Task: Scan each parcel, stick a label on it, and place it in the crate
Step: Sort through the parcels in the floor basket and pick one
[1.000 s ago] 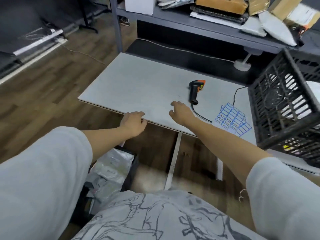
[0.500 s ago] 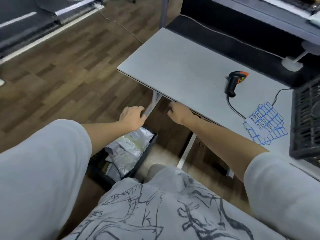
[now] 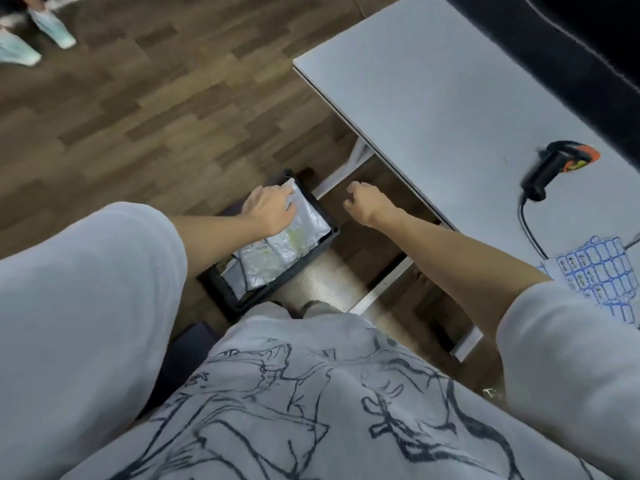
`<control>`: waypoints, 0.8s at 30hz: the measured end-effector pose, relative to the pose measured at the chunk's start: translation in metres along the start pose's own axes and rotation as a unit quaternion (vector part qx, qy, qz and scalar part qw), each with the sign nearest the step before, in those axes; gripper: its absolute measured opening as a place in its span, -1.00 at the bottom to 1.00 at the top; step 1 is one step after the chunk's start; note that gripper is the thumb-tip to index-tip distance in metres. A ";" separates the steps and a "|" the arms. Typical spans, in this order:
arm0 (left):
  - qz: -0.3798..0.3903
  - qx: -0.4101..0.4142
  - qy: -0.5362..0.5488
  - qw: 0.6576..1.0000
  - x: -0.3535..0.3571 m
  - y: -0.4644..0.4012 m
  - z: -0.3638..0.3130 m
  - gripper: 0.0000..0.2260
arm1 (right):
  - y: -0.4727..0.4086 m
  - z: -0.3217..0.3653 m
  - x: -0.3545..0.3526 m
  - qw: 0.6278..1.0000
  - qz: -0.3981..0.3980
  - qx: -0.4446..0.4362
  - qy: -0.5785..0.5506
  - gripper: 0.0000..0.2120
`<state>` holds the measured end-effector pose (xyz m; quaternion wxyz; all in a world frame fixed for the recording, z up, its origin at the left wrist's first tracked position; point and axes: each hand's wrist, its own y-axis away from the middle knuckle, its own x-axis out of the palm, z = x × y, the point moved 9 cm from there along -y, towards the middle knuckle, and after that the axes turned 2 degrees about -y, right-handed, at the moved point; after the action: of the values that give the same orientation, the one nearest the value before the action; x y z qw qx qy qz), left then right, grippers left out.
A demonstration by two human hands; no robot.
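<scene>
A black bin [image 3: 320, 249] on the floor beside the table holds several grey plastic mailer parcels [image 3: 270, 261]. My left hand [image 3: 270, 211] reaches down into it and lies on the top parcel [image 3: 311, 221], fingertips at that parcel's raised far corner; the grip itself is hidden. My right hand [image 3: 367, 202] hovers below the table edge, fingers loosely curled, holding nothing. The black and orange scanner [image 3: 550, 168] lies on the grey table [image 3: 433, 98], its cable running toward me. A sheet of blue-outlined labels [image 3: 599, 271] lies at the table's near right.
White table legs [image 3: 349, 164] stand just right of the bin. A person's feet in pale shoes [image 3: 52, 32] are on the wooden floor at the far left. My patterned shirt fills the bottom of the view.
My view has tilted down and left. My left hand dropped from the table edge into the floor bin onto a parcel. My right hand left the table edge and hangs lower.
</scene>
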<state>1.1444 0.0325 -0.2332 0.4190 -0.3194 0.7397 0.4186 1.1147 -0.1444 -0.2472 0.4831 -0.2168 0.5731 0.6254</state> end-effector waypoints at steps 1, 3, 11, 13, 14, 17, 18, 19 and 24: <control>0.002 -0.007 0.002 1.000 0.005 -0.001 0.003 -0.62 | -0.004 -0.001 0.003 1.000 0.004 0.000 -0.001 -0.60; 0.006 -0.016 0.007 1.000 0.013 -0.002 0.009 -0.61 | -0.011 -0.001 0.009 1.000 0.014 -0.003 -0.001 -0.60; 0.021 -0.047 0.039 0.998 0.056 -0.021 0.045 -0.60 | -0.055 0.021 0.050 0.999 0.045 -0.014 0.007 -0.64; 0.012 -0.050 0.036 0.998 0.071 -0.034 0.061 -0.60 | -0.075 0.027 0.067 0.999 0.049 -0.019 0.011 -0.66; 0.008 -0.055 0.035 0.998 0.081 -0.039 0.070 -0.60 | -0.085 0.028 0.077 0.998 0.051 -0.018 0.011 -0.66; -0.006 -0.064 0.018 0.998 0.111 -0.059 0.099 -0.59 | -0.119 0.027 0.107 0.998 0.055 -0.008 0.018 -0.66; -0.010 -0.068 0.013 0.998 0.122 -0.066 0.109 -0.59 | -0.132 0.026 0.118 0.998 0.056 -0.008 0.023 -0.65; -0.014 -0.074 0.011 0.997 0.134 -0.074 0.120 -0.58 | -0.145 0.024 0.130 0.998 0.059 -0.010 0.029 -0.63; -0.021 -0.103 0.002 0.994 0.200 -0.109 0.174 -0.57 | -0.211 0.011 0.205 0.997 0.072 -0.004 0.042 -0.58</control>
<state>1.2064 0.1137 -0.5004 0.3913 -0.3772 0.6865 0.4830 1.2079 -0.0877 -0.5209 0.4114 -0.2029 0.6043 0.6514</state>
